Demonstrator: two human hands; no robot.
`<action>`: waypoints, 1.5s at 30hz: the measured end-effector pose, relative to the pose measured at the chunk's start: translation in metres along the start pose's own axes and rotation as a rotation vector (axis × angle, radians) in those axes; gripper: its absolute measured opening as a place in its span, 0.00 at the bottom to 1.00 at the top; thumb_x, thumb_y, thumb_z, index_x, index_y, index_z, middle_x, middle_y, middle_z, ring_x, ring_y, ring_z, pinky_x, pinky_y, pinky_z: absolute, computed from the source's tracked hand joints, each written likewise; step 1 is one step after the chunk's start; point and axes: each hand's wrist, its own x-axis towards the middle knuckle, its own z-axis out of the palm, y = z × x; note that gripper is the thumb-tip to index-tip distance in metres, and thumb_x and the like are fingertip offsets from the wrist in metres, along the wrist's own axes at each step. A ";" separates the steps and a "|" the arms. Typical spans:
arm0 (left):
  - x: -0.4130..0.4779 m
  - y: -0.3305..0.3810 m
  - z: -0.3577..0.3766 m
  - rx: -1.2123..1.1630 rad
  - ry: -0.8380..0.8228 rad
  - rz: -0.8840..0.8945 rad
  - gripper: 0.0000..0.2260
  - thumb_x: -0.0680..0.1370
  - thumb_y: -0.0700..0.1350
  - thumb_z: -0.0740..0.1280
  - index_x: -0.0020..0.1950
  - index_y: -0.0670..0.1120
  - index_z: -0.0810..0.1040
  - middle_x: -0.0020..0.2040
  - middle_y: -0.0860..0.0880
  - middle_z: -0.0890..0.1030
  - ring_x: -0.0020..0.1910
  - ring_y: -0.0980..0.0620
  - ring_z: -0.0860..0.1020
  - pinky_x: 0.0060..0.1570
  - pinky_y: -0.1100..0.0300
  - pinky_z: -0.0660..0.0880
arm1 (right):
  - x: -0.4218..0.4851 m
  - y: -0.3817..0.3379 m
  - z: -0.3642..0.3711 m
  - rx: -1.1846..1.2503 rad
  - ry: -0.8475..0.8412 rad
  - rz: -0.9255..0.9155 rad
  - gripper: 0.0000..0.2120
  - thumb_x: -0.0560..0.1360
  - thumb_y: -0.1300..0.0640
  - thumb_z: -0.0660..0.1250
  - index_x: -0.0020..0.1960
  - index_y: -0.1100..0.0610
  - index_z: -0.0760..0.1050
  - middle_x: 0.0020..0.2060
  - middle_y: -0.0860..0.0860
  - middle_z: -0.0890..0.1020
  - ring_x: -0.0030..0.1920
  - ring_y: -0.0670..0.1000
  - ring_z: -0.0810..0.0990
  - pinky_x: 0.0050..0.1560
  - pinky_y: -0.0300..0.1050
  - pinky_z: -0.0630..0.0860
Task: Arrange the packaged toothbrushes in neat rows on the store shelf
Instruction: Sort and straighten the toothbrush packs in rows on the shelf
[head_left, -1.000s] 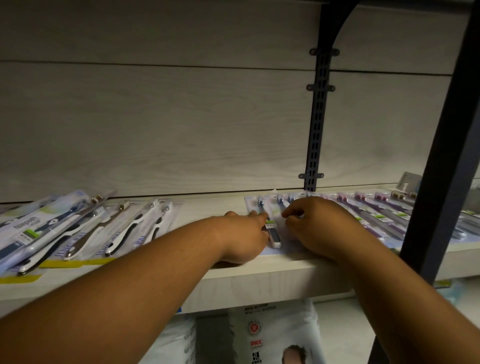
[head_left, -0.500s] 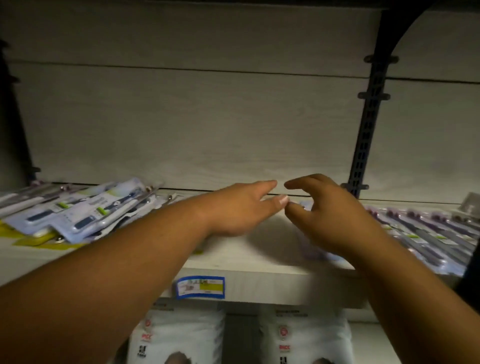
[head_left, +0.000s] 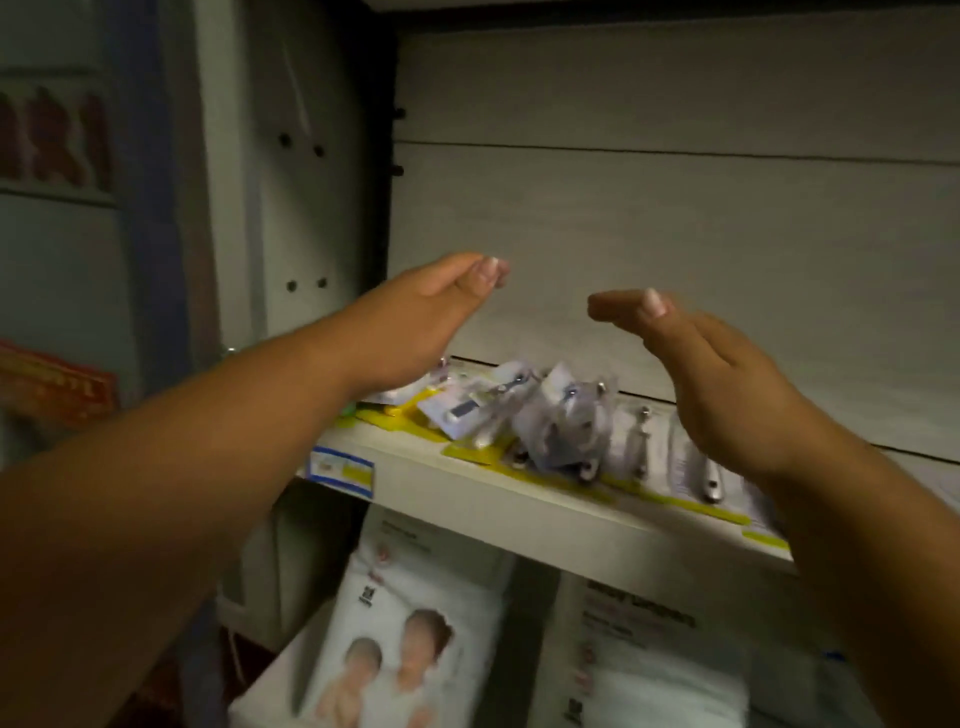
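Change: both hands have lifted off the shelf (head_left: 519, 499) and swung over toward its left end, away from the flat row they pressed a second ago.
Left hand (head_left: 415, 322): raised, fingers straight and together, empty, touching nothing.
Right hand (head_left: 727, 384): raised, flat and loose, empty.
Packaged toothbrushes (head_left: 561, 421): untidy heap near the shelf's front edge, below and between the hands.
Price label (head_left: 340, 469): on the shelf's front edge, left.
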 end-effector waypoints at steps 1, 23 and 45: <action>-0.003 -0.017 -0.015 -0.002 -0.003 -0.020 0.25 0.81 0.62 0.51 0.73 0.54 0.73 0.69 0.61 0.75 0.68 0.66 0.71 0.59 0.76 0.67 | 0.010 -0.006 0.017 0.035 0.013 -0.007 0.34 0.74 0.25 0.50 0.69 0.43 0.76 0.66 0.37 0.78 0.68 0.35 0.73 0.74 0.44 0.64; 0.023 -0.098 -0.016 0.458 -0.325 0.112 0.20 0.80 0.65 0.55 0.58 0.53 0.76 0.55 0.50 0.81 0.55 0.48 0.77 0.57 0.49 0.74 | 0.057 -0.014 0.095 -0.315 0.385 0.328 0.19 0.85 0.44 0.53 0.61 0.49 0.80 0.52 0.43 0.84 0.54 0.47 0.81 0.54 0.50 0.76; 0.046 -0.093 0.011 0.038 0.049 -0.208 0.10 0.81 0.51 0.61 0.53 0.48 0.80 0.42 0.51 0.82 0.38 0.50 0.80 0.34 0.59 0.73 | 0.041 -0.004 0.080 -0.542 0.051 0.638 0.11 0.80 0.43 0.59 0.55 0.44 0.77 0.44 0.46 0.82 0.42 0.48 0.79 0.41 0.45 0.75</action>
